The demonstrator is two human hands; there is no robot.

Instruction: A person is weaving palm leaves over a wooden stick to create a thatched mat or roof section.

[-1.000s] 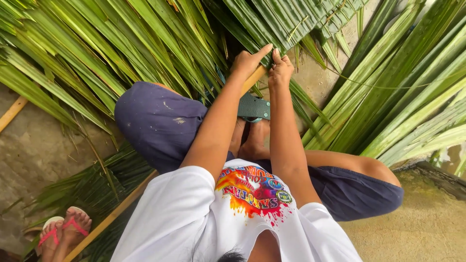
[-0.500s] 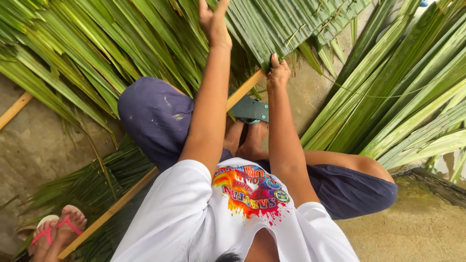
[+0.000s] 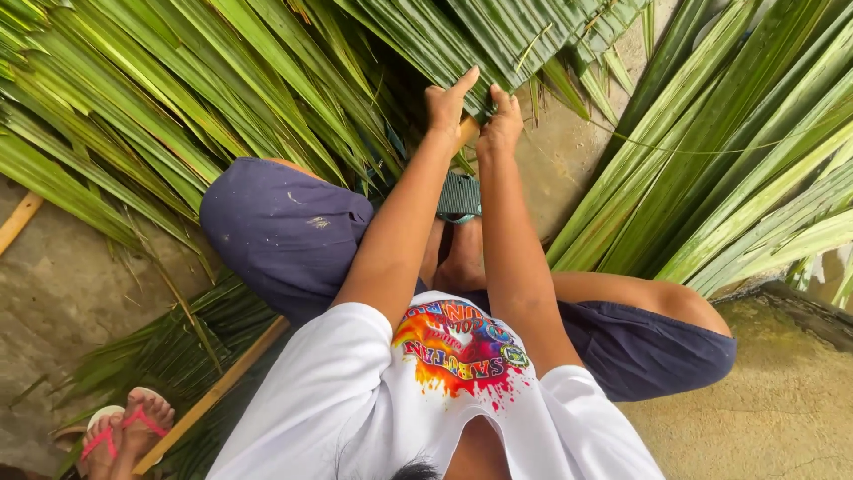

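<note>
The left hand (image 3: 447,104) and the right hand (image 3: 499,118) are held side by side on a bamboo pole (image 3: 466,132), where the folded edge of a strip of woven palm leaves (image 3: 498,40) is pressed down. The left thumb is raised against the leaf while its other fingers are curled over the pole; the right fingers are closed on the leaf edge — how tightly cannot be told. The pole is seen again at the lower left, running under a dark-shorted knee. A green sandal (image 3: 459,196) lies just below the hands. Loose palm fronds (image 3: 729,178) are spread to the right — another person's foot in a pink sandal (image 3: 133,425) is seen at the lower left.
</note>
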